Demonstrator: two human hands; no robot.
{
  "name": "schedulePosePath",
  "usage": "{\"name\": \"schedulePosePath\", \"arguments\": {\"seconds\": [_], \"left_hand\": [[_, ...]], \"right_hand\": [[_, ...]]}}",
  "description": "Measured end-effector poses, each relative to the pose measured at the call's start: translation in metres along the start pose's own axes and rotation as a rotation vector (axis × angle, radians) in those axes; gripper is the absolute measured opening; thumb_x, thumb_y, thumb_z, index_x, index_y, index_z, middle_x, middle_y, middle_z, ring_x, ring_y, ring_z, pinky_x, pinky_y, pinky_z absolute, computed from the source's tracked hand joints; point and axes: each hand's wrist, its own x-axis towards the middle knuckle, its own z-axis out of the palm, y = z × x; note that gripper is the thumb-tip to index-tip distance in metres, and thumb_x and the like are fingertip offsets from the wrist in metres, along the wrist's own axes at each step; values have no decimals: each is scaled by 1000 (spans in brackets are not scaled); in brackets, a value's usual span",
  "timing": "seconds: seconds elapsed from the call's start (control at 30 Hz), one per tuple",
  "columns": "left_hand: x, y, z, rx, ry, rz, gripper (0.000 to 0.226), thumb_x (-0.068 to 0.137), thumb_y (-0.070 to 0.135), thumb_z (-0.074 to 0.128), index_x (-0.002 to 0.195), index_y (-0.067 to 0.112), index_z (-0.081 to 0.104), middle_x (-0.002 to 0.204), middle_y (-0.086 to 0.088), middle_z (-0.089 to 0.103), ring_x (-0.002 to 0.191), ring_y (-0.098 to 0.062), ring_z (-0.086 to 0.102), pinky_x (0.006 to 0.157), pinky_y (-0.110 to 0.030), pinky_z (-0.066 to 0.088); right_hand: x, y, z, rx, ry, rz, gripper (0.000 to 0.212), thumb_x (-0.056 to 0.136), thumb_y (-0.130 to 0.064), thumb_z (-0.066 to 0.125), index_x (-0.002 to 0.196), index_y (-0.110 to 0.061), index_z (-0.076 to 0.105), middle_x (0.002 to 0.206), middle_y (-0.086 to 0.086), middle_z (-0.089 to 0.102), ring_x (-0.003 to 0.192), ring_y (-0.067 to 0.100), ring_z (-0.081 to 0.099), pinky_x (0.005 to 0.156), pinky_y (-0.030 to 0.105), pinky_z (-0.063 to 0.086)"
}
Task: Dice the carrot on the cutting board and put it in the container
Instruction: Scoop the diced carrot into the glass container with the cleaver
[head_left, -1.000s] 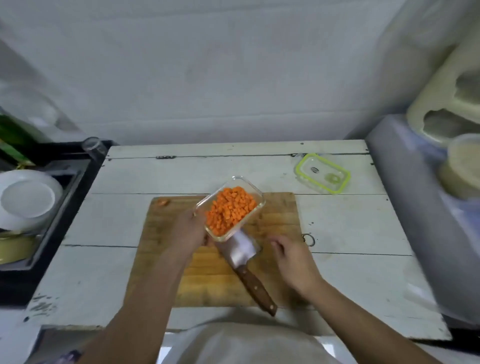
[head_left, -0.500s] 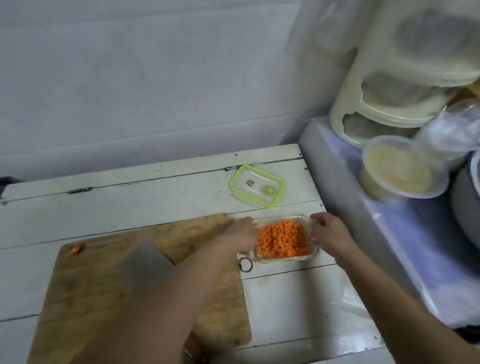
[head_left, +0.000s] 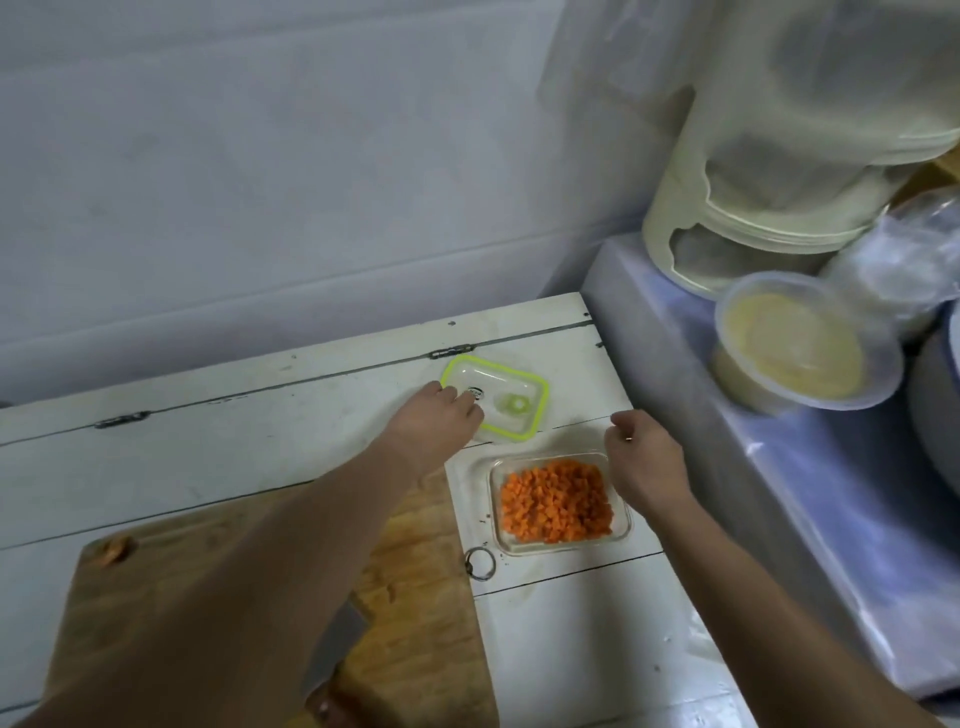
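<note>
A clear glass container (head_left: 621, 535) full of diced carrot (head_left: 556, 501) stands on the white table, just right of the wooden cutting board (head_left: 415, 613). Its clear lid with a green rim (head_left: 519, 400) lies behind it. My left hand (head_left: 434, 421) reaches across the board and its fingers lie on the lid's near-left edge. My right hand (head_left: 641, 457) hovers at the container's far-right corner, fingers loosely curled, holding nothing. A carrot end (head_left: 111, 551) sits on the board's far-left corner. The cleaver (head_left: 335, 644) lies on the board, partly hidden under my left arm.
A raised ledge covered in blue plastic (head_left: 779, 493) borders the table on the right, carrying a cream plastic rack (head_left: 779, 208) and a lidded tub (head_left: 800, 348). A metal ring (head_left: 480, 562) hangs at the board's right edge. The wall runs close behind the table.
Both hands have let go of the container, which now rests on the table. My left hand has moved back to the lid; my right hand has lifted off the container's right end.
</note>
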Motion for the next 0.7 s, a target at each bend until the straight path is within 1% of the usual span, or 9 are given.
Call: {"name": "schedulePosePath", "arguments": {"seconds": [0.07, 0.17, 0.23, 0.3, 0.37, 0.43, 0.5, 0.6, 0.7], "left_hand": [[-2, -4, -4, -84, 192, -91, 34, 71, 7, 70, 105, 10, 67, 94, -8, 64, 78, -30, 62, 71, -39, 48], [-10, -7, -26, -588, 492, -279, 23, 91, 12, 52, 106, 9, 69, 93, -8, 64, 87, -31, 62, 78, -40, 50], [-25, -9, -71, -1071, 471, -399, 17, 100, 20, 55, 112, 17, 67, 105, -1, 66, 99, -23, 63, 86, -36, 50], [-43, -16, -115, -1551, 365, -456, 8, 102, 22, 59, 108, 21, 64, 101, -1, 67, 92, -24, 70, 82, -39, 58], [-60, -16, -142, -1843, 276, -444, 11, 102, 12, 60, 112, 12, 66, 93, -9, 67, 80, -29, 74, 73, -43, 63], [-71, -3, -155, -1948, 230, -460, 17, 100, 6, 63, 116, 10, 67, 85, -11, 69, 70, -30, 73, 67, -43, 62], [-72, 22, -153, -1977, 196, -564, 23, 97, 8, 68, 119, 11, 67, 81, -9, 73, 65, -29, 71, 71, -47, 60], [-64, 57, -126, -1887, 140, -818, 26, 96, 25, 71, 121, 17, 66, 98, -6, 75, 76, -25, 74, 83, -42, 58], [-67, 82, -97, -1829, 91, -1079, 25, 98, 31, 66, 118, 16, 66, 108, 2, 69, 88, -21, 69, 90, -43, 59]], "right_hand": [[0, -7, -3, 7, 18, -42, 36, 102, -19, 49, 135, -10, 59, 134, 9, 63, 125, 27, 56, 102, 31, 41], [-4, -18, -14, 55, 50, -145, 34, 102, -19, 52, 133, -10, 60, 128, 8, 65, 120, 24, 59, 95, 24, 39], [-10, -25, -27, 139, 47, -206, 37, 101, -22, 56, 137, -12, 58, 129, 3, 63, 120, 20, 58, 95, 24, 39], [-21, -32, -44, 323, -14, -220, 46, 101, -27, 59, 146, -18, 50, 137, -7, 56, 125, 11, 54, 102, 25, 40], [-36, -34, -62, 571, -164, -225, 54, 98, -36, 62, 149, -27, 47, 140, -15, 55, 127, 3, 53, 103, 24, 43], [-50, -27, -74, 731, -336, -223, 52, 91, -41, 61, 141, -29, 54, 128, -12, 67, 117, 6, 63, 94, 30, 52], [-61, -14, -69, 720, -422, -198, 33, 94, -30, 60, 127, -25, 63, 103, -7, 75, 91, 10, 71, 74, 30, 56], [-59, 15, -46, 620, -283, -87, 15, 100, -11, 60, 109, -17, 70, 74, -5, 70, 60, 12, 63, 58, 29, 48], [-42, 33, -31, 602, -192, 32, 15, 98, -11, 62, 109, -14, 72, 85, 4, 70, 65, 17, 62, 62, 29, 48]]}}
